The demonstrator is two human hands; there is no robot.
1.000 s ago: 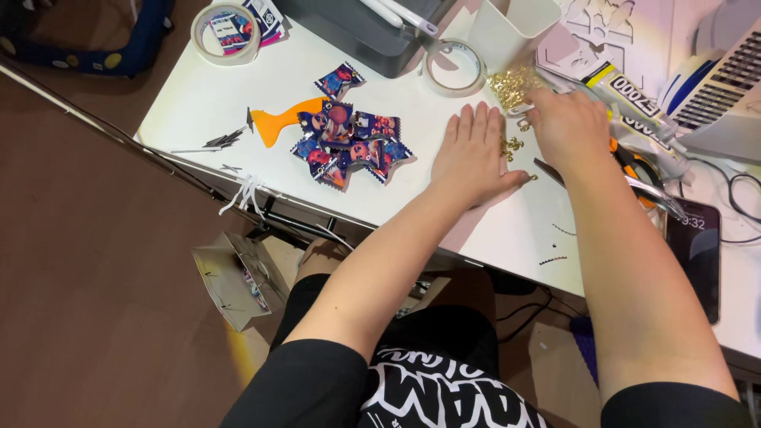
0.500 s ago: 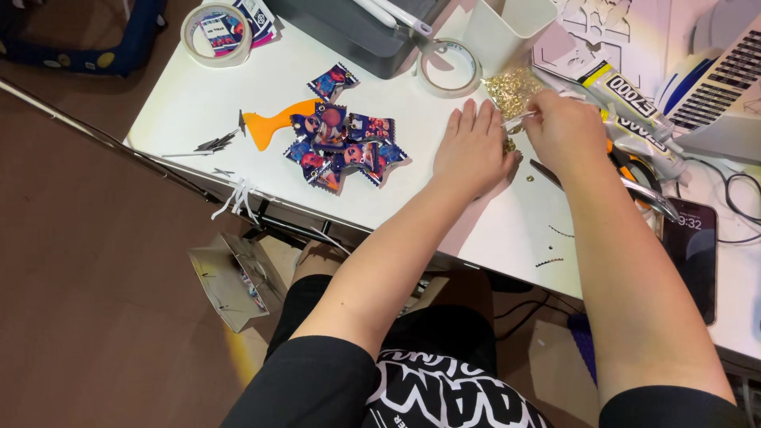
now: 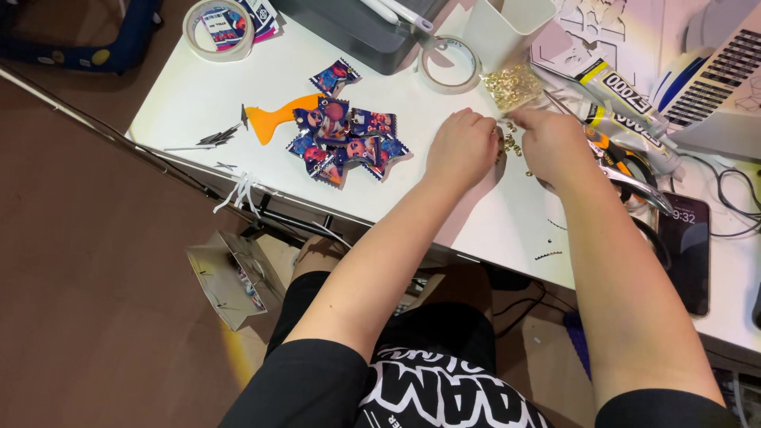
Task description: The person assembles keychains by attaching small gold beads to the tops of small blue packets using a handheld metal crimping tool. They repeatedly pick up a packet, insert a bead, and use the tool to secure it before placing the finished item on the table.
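My left hand (image 3: 464, 147) rests on the white table (image 3: 507, 230) with its fingers curled under, so whatever is at its fingertips stays hidden. Right beside it, my right hand (image 3: 555, 143) pinches at some loose small gold pieces (image 3: 511, 144) lying between the two hands. Just beyond them is a clear bag of gold pieces (image 3: 514, 83). A pile of dark blue printed packets (image 3: 345, 139) sits to the left of my left hand, partly over an orange scraper (image 3: 273, 119).
Two tape rolls (image 3: 218, 28) (image 3: 449, 63), a white cup (image 3: 507, 24) and a grey box (image 3: 357, 24) stand at the back. Glue tubes (image 3: 626, 99), pliers (image 3: 626, 174) and a phone (image 3: 688, 250) lie at the right. A paper bag (image 3: 230, 273) sits on the floor.
My left hand lay flat with spread fingers; now its fingers are curled and it has slid towards the right hand. The right hand has come closer to meet it over the gold pieces.
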